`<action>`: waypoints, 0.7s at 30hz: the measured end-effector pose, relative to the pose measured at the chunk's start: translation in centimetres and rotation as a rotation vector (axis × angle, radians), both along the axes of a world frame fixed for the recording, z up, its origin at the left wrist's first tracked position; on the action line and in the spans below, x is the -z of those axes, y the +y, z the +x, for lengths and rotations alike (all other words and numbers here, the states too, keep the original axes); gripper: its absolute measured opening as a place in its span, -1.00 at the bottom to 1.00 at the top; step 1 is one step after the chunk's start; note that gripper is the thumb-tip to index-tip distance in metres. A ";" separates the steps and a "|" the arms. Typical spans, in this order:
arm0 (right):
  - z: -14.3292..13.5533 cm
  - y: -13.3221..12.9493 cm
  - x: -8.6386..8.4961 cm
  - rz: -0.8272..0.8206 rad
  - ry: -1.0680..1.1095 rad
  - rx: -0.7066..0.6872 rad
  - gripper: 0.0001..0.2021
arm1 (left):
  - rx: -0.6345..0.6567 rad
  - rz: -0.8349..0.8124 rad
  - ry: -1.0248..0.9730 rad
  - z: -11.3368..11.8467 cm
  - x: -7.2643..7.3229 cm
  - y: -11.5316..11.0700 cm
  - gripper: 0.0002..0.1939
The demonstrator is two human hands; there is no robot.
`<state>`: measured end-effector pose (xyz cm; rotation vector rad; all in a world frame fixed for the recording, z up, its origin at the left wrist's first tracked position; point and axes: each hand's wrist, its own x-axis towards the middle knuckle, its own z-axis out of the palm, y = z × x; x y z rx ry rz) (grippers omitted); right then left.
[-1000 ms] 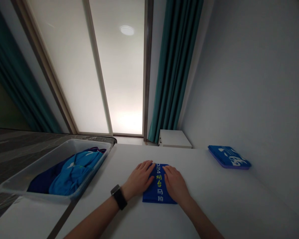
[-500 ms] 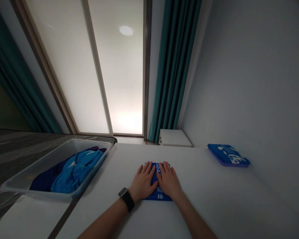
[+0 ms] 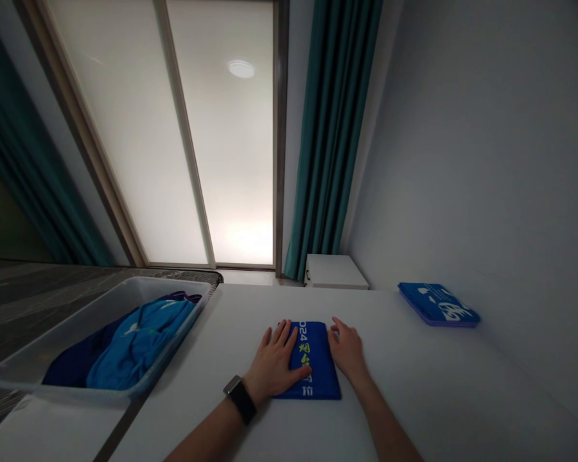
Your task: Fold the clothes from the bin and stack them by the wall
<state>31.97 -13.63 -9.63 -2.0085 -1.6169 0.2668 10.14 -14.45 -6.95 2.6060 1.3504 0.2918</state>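
A folded blue cloth (image 3: 324,366) with white and yellow-green print lies flat on the white table (image 3: 212,423). My left hand (image 3: 275,362), with a dark watch on the wrist, rests on the cloth's left part, fingers spread. At the cloth's right edge is my right hand (image 3: 347,350); its fingers are bent, and whether they grip the edge is hard to make out. Farther right, a folded blue stack (image 3: 440,303) with white print sits near the wall.
A translucent plastic bin (image 3: 125,289) at the left holds crumpled bright blue (image 3: 139,346) and dark blue clothes (image 3: 77,356). Beyond the table's far edge stands a small white cabinet (image 3: 337,271), by a teal curtain (image 3: 334,141). The wall borders the right side.
My right hand has moved right, off the top of the cloth to its right edge, and its fingers have bent. My left hand stays on the cloth. More print shows. The view has shifted slightly.
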 end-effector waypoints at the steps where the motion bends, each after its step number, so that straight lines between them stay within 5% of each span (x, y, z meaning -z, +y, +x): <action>1: -0.2 0.1 -0.3 -0.034 -0.014 0.003 -0.55 | -0.001 0.000 0.001 0.0 0.1 0.1 -0.01; 12: -0.6 3.1 -1.4 -0.230 0.019 0.016 -0.64 | 0.003 -0.002 -0.014 -0.1 0.3 0.1 -0.07; 21: -0.1 4.8 -1.2 -0.232 0.201 -0.063 -0.78 | 0.012 -0.015 -0.049 -0.2 0.3 0.0 -0.08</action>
